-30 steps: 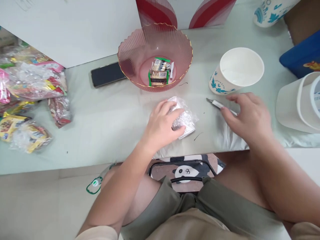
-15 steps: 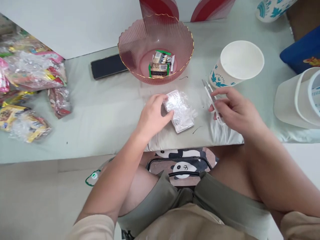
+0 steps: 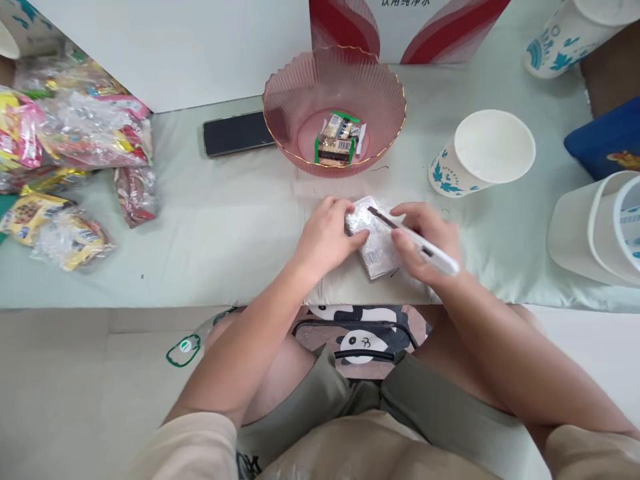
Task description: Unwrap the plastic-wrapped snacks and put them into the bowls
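Observation:
My left hand [image 3: 333, 233] grips the left edge of a small packet in clear, shiny wrap [image 3: 376, 257] that lies on the cloth near the table's front edge. In my right hand [image 3: 427, 233] is a white utility knife [image 3: 434, 255], pinched between thumb and fingers. Its blade points up and left, over the packet's upper part; whether it touches the wrap I cannot tell. Just beyond stands a pink ribbed bowl [image 3: 280, 113] with a gold wavy rim, holding several small wrapped snacks [image 3: 336, 148].
A dark phone [image 3: 235, 133] lies left of the bowl. Bagged snacks [image 3: 75, 147] heap at the far left. To the right stand a paper cup [image 3: 445, 175] and a white bin [image 3: 575, 233]. A white and red box [image 3: 200, 47] rises behind the bowl.
My right hand has taken the knife up off the cloth and moved left, bringing its blade over the packet. My left hand stays on the packet. The view has shifted slightly.

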Tool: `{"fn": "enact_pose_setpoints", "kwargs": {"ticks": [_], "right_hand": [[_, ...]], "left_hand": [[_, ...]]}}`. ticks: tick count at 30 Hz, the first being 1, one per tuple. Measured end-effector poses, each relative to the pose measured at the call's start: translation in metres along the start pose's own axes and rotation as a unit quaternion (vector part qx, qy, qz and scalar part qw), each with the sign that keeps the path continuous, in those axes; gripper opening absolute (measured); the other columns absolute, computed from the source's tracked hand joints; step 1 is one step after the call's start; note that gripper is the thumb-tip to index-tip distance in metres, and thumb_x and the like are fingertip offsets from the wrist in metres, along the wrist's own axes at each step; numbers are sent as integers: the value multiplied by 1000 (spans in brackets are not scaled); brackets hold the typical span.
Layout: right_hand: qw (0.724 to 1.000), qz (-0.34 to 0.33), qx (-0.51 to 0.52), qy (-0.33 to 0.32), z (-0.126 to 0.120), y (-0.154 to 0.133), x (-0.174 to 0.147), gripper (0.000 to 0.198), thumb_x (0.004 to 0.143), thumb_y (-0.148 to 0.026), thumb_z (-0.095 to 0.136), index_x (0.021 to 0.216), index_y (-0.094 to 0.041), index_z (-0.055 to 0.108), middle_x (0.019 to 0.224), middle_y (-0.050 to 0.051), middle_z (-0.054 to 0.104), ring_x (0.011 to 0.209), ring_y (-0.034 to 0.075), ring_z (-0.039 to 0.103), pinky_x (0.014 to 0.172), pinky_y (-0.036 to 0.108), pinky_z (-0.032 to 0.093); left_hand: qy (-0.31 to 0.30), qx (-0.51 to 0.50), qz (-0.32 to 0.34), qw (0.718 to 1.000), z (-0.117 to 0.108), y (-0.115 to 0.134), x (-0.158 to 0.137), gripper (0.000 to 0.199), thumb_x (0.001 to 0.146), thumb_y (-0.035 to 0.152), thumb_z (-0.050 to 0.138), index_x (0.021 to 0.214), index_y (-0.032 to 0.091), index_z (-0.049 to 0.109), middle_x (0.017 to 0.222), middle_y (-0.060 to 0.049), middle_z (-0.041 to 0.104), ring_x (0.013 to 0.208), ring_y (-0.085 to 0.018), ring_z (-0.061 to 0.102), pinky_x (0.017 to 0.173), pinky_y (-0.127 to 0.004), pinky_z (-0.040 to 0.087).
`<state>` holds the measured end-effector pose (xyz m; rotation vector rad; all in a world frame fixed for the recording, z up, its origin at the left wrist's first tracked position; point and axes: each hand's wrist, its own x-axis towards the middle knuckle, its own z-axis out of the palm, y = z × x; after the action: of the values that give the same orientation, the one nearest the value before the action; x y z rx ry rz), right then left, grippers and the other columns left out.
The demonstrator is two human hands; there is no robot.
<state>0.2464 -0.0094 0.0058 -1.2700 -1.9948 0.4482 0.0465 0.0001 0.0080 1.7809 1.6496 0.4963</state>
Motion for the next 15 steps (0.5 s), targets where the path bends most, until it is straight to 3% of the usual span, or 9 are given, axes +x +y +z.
{"fn": "enact_pose_setpoints", "kwargs": {"ticks": [6,11,15], "right_hand": [[996,-41,-71,-26,15,5,7,25,93,-45,51,93,-23,61,65,2,61,57,18,56,58,31,43],[993,-35,-104,-48,22,4,5,22,93,-43,52,91,-23,61,66,3,64,60,19,59,59,31,43],[993,-47,-93,-56,19,3,0,20,90,-42,53,88,-24,58,65,2,62,57,18,55,56,30,40]], "left_hand": [[-7,11,-20,1000,-1,5,3,31,84,28,75,112,18,64,123,-10,64,110,-25,65,101,-41,52],[1,-5,6,1000,-3,3,1,23,94,28,62,113,15,67,121,-11,65,108,-23,68,103,-41,53],[-40,-16,20,999,-8,0,-2,39,89,37,68,120,14,64,129,-12,61,111,-24,67,103,-42,53]]}}
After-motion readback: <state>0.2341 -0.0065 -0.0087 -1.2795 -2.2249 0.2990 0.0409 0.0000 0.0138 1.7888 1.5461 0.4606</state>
